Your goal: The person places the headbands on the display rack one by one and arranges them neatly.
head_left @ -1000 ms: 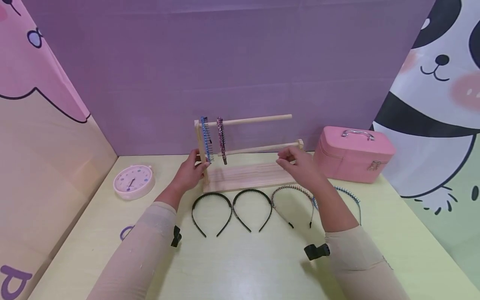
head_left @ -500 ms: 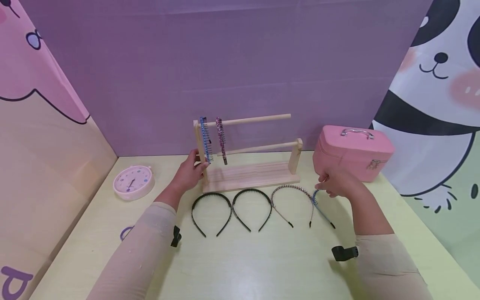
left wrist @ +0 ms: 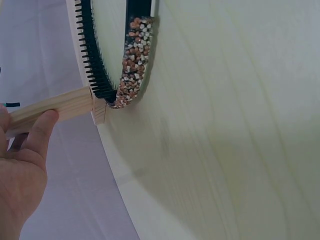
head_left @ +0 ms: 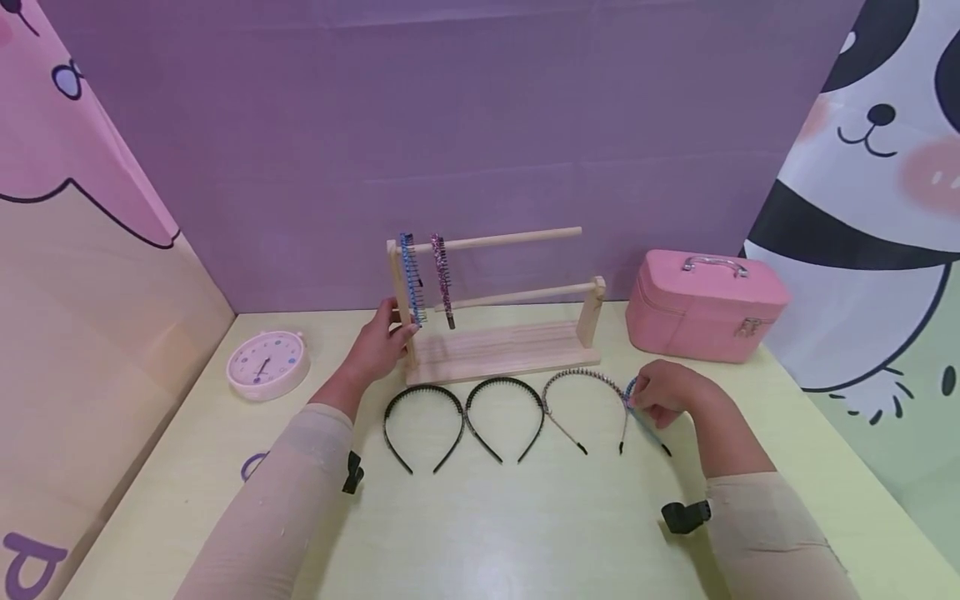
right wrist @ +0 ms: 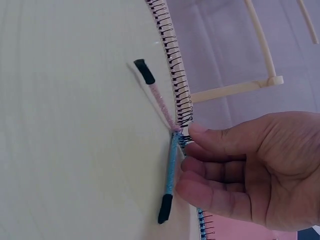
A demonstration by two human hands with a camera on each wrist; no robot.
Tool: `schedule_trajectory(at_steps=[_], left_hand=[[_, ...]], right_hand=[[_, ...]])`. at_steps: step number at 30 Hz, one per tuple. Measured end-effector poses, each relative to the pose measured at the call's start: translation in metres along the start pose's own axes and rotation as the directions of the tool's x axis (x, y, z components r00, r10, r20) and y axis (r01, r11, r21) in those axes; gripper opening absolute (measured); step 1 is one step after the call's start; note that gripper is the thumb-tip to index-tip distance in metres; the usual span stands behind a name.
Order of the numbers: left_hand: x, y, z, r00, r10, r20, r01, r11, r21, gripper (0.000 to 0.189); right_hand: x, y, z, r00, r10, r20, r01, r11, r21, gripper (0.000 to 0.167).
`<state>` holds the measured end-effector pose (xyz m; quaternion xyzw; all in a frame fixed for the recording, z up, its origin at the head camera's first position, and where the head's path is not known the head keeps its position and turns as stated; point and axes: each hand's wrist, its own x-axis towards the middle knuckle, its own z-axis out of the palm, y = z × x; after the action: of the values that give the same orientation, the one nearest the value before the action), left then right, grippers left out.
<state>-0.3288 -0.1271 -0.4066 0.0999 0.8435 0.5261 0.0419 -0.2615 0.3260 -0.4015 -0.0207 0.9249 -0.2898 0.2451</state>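
My left hand grips the left upright of a wooden headband stand, thumb on its front. Two toothed headbands hang from the stand's upper rod: a glittery blue one and a dark pink one. At the row's right end, my right hand pinches the left side of a blue headband, whose far side is mostly hidden by the hand. Beside it lies a pinkish headband, touching or nearly touching it. Further left lie two dark headbands, one right of the other.
A pink case with a metal handle stands right of the stand. The pale pink clock sits at the table's left. The stand's lower rod runs behind, towards a short right post. A purple backdrop rises behind.
My right hand has moved from beside the stand to the right and down onto the blue headband. My left hand stays on the upright.
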Motion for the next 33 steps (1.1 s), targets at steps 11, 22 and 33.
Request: schedule_trajectory(at_steps=[11, 22, 33], left_hand=[[-0.001, -0.001, 0.000, 1.000, 0.013, -0.002, -0.013, 1.000, 0.001, 0.052], [-0.001, 0.001, 0.000, 1.000, 0.001, -0.001, -0.001, 1.000, -0.004, 0.052], [0.000, -0.001, 0.001, 1.000, -0.001, -0.006, 0.000, 1.000, -0.005, 0.052]], right_hand=[[-0.010, -0.002, -0.003, 1.000, -0.010, 0.000, 0.010, 0.999, 0.049, 0.008], [-0.028, -0.014, -0.024, 0.989, -0.109, -0.097, 0.120, 0.986, 0.119, 0.012], [-0.039, -0.024, -0.039, 0.943, -0.210, -0.259, 0.265, 0.943, 0.202, 0.016]])
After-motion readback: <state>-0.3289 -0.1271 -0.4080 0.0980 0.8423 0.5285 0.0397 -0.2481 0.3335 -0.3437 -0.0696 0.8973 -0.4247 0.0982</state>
